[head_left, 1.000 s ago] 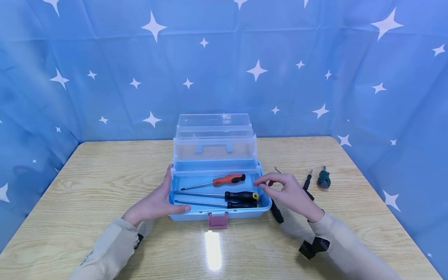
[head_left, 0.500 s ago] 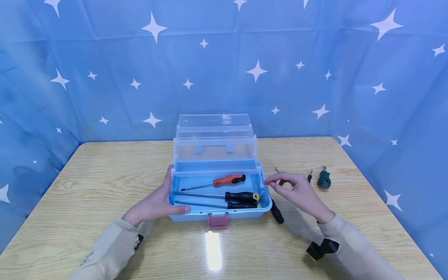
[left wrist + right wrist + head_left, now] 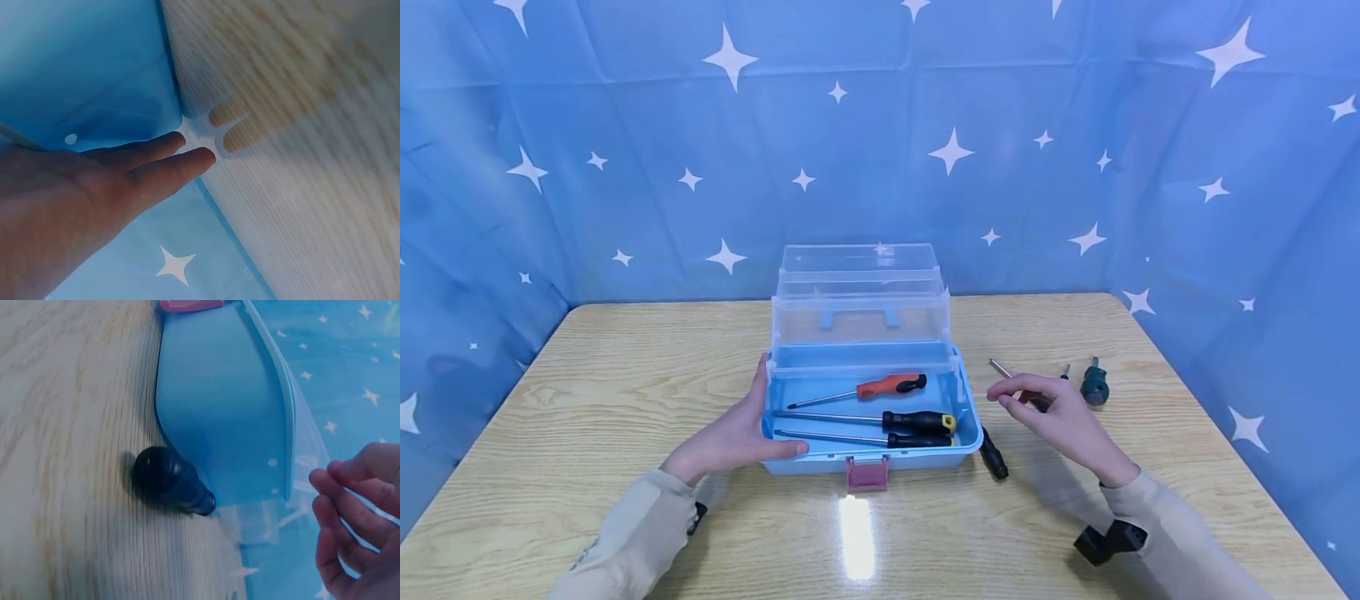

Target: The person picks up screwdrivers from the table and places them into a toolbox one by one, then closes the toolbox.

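Left hand: the left-hand corner of the toolbox is held by the left hand, its thumb laid across the front rim and its fingers stretched straight along the outer left wall.
Right hand: the right hand is held in the air to the right of the toolbox, its fingers loosely curled and the thumb tip brought close to the index fingertip.
Toolbox: it is set in the middle of the table, light blue, with its clear lid raised at the back and a pink latch fitted at the front.
Inside the toolbox: three screwdrivers are laid with shafts to the left: an orange-and-black screwdriver at the back, a black-and-yellow screwdriver in the middle, a slimmer black-handled screwdriver nearest the front wall.
Right of the toolbox: a black handle is seen on the table just beside the right wall; whether they touch cannot be told. A metal shaft is partly hidden by the right hand. Farther right, a stubby green screwdriver is seen.
Backdrop: a blue curtain is patterned with white stars.
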`<state>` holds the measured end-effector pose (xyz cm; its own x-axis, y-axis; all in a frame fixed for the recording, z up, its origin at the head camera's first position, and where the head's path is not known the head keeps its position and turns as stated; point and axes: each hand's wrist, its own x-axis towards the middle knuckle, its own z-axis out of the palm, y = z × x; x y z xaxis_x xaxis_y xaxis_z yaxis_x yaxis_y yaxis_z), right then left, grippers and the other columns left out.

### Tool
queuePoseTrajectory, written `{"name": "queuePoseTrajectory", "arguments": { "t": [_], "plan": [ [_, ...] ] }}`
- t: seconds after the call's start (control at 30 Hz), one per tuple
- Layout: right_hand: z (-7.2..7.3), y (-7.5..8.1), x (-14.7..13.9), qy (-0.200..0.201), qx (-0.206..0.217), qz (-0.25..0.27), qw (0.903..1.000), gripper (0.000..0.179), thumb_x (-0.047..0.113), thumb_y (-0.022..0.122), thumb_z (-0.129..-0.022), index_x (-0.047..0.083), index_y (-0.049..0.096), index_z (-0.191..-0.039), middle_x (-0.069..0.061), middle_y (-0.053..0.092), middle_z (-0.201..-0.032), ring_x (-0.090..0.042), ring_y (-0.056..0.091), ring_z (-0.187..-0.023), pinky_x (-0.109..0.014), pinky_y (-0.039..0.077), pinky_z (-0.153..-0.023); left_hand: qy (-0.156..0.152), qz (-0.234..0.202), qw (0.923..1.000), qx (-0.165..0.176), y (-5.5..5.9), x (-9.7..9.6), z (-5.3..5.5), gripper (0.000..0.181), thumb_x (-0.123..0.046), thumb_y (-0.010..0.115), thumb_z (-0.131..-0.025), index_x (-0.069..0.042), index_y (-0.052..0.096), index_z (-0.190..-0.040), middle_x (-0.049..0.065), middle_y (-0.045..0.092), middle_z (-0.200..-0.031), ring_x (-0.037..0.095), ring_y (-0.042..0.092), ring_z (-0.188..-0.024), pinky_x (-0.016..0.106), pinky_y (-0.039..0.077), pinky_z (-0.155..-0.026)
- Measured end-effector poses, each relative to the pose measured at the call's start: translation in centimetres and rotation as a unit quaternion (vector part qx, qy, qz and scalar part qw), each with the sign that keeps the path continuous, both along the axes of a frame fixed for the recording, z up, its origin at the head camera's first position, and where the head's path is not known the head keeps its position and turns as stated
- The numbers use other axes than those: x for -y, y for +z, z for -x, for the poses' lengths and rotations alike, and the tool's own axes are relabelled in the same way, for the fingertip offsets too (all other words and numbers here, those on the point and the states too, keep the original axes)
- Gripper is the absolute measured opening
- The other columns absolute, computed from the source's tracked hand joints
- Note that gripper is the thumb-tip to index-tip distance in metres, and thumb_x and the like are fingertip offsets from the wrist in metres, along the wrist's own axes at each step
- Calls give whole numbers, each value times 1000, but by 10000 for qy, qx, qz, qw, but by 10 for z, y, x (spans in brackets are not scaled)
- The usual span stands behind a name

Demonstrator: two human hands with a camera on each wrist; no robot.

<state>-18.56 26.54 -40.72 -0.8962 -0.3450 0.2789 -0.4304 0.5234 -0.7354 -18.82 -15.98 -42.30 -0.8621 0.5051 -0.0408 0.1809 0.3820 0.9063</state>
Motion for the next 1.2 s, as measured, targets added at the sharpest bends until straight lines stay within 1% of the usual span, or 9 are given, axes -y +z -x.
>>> {"name": "queuePoseTrajectory", "arguments": {
  "t": [0.17,0.3,0.4,0.57,0.73,0.87,1.0,1.1,1.2],
  "plan": [
    [-1,0,-8,-19,-97,-30,9999,18,1,60,-94,7,72,-106,-1,71,-99,-18,62,-75,-28,47,-56,-36,-66,10000,10,0,0,1,125,-28,80,-80,-21,-24,-150,22,6,-156,49,17,-138,65,26,-103],
    [-3,-1,-12,-106,-156,-125,9997,17,2,61,-94,9,72,-105,-1,71,-98,-16,63,-78,-28,50,-61,-116,-107,9999,1,0,0,2,125,-28,79,-80,-20,-24,-150,22,6,-156,49,16,-138,65,26,-103],
    [-2,-3,-15,-205,-162,-218,9994,17,3,62,-93,9,72,-106,-2,71,-99,-15,63,-79,-28,51,-63,-106,-58,9999,12,0,1,2,125,-29,79,-80,-21,-25,-150,23,5,-156,49,16,-138,65,26,-103],
    [-1,-7,-20,-510,-233,-317,9979,19,2,63,-92,7,69,-110,-9,68,-101,-12,62,-81,-26,51,-64,-50,29,10000,39,0,1,1,126,-30,79,-80,-22,-25,-150,22,4,-156,49,16,-139,65,26,-103],
    [-2,-11,-24,-866,-252,-389,9952,26,1,65,-91,4,65,-116,-12,66,-102,-10,60,-83,-22,50,-67,-37,-50,10000,5,-1,0,1,125,-29,79,-80,-22,-23,-150,22,6,-156,49,17,-138,65,27,-103],
    [-2,-13,-29,-1062,-117,-425,9934,26,2,65,-90,4,64,-116,-12,66,-104,-9,59,-84,-20,49,-70,-48,-88,10000,-8,-1,0,1,124,-29,79,-80,-23,-22,-151,21,6,-156,49,18,-138,65,28,-103],
    [-3,-16,-33,-1283,-4,-528,9903,25,2,65,-90,1,64,-115,-14,65,-104,-5,57,-84,-21,49,-70,-15,-20,10000,-3,-2,0,0,124,-31,79,-80,-22,-22,-151,21,6,-156,49,17,-138,65,28,-102],
    [-4,-17,-36,-1535,63,-674,9858,24,3,66,-89,-1,65,-113,-15,65,-104,-9,57,-85,-21,49,-68,-23,2,10000,6,-2,0,0,125,-31,79,-80,-21,-23,-151,22,5,-156,49,17,-138,65,28,-102],
    [-4,-18,-39,-1714,119,-783,9820,22,3,65,-89,-2,65,-111,-16,65,-103,-18,58,-86,-21,50,-67,-24,-1,10000,1,-2,0,0,125,-31,79,-80,-20,-23,-150,23,5,-156,50,17,-138,65,28,-102]
  ]
}}
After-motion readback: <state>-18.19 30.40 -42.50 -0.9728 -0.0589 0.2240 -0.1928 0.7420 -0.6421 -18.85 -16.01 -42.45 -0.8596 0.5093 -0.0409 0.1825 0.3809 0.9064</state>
